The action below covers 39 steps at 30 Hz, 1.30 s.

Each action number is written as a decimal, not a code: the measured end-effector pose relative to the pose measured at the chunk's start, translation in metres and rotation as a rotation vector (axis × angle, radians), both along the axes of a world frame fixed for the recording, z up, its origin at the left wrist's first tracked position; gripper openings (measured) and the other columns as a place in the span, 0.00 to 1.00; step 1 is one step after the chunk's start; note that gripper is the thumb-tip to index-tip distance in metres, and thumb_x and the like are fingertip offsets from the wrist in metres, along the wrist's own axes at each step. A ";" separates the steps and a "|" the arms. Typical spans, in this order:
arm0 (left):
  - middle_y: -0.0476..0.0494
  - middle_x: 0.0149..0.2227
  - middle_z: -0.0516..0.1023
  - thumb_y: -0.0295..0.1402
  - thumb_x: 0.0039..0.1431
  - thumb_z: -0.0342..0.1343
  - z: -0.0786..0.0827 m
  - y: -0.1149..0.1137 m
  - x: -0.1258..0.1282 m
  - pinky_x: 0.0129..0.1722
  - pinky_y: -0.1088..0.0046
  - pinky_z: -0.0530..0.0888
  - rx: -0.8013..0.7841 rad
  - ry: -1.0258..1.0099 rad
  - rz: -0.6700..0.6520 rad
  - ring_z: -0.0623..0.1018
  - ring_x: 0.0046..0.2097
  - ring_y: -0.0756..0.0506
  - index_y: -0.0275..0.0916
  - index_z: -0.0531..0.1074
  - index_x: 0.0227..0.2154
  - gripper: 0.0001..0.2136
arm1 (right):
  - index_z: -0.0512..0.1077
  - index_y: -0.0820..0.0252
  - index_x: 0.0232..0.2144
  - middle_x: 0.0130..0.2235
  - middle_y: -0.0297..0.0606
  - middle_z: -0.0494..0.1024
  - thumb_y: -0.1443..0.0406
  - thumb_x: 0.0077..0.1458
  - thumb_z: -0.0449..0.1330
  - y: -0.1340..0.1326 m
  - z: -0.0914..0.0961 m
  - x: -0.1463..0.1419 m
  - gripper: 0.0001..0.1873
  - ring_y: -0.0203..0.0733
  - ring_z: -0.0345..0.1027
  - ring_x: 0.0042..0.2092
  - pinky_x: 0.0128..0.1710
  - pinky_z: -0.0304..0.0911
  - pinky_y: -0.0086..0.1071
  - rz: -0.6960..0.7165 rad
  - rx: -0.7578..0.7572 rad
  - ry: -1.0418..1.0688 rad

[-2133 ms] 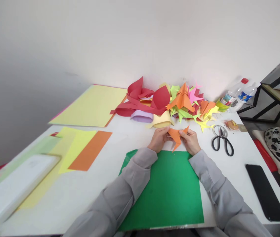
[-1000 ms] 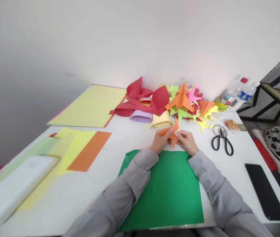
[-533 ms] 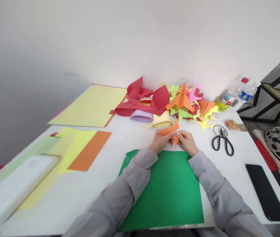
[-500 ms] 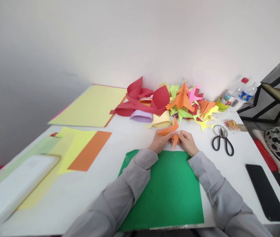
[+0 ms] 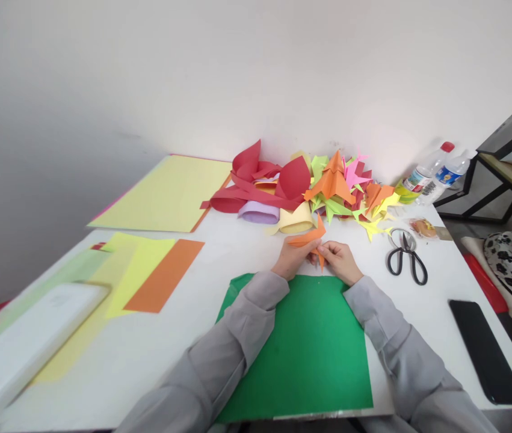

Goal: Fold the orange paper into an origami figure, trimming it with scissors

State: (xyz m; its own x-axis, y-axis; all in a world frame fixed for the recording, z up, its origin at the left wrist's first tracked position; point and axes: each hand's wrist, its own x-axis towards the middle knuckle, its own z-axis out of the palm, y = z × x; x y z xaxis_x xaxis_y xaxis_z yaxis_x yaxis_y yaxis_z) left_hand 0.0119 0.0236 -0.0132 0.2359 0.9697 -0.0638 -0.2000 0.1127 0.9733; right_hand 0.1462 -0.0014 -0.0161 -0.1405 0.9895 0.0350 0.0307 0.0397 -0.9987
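Note:
An orange folded paper figure (image 5: pixel 318 227) with pointed ends is held up between both hands, just beyond the far edge of a green sheet (image 5: pixel 310 343). My left hand (image 5: pixel 292 257) is closed on its left part, thumb on top. From the right, my right hand (image 5: pixel 339 261) pinches the paper near its middle with thumb and fingertips. One point sticks up above the fingers and another hangs down between the hands. The fingers cover the figure's centre, so its folds there are hidden.
Behind lie red paper loops (image 5: pixel 256 186) and a heap of folded paper figures (image 5: pixel 332 180). Scissors (image 5: pixel 407 258), a black phone (image 5: pixel 485 352) and two bottles (image 5: pixel 431 171) are on the right. To the left are an orange strip (image 5: pixel 165 276), yellow sheets (image 5: pixel 169 192) and a white device (image 5: pixel 34 343).
My right hand has shifted slightly left, its fingers closer over the middle of the orange paper. The left hand has hardly moved.

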 end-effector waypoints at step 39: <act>0.49 0.14 0.70 0.32 0.40 0.64 0.000 0.003 -0.006 0.17 0.74 0.67 -0.075 -0.145 -0.070 0.68 0.17 0.51 0.32 0.71 0.18 0.09 | 0.69 0.59 0.17 0.17 0.32 0.69 0.47 0.46 0.60 -0.001 0.003 0.002 0.22 0.34 0.60 0.21 0.24 0.58 0.29 -0.042 -0.004 0.031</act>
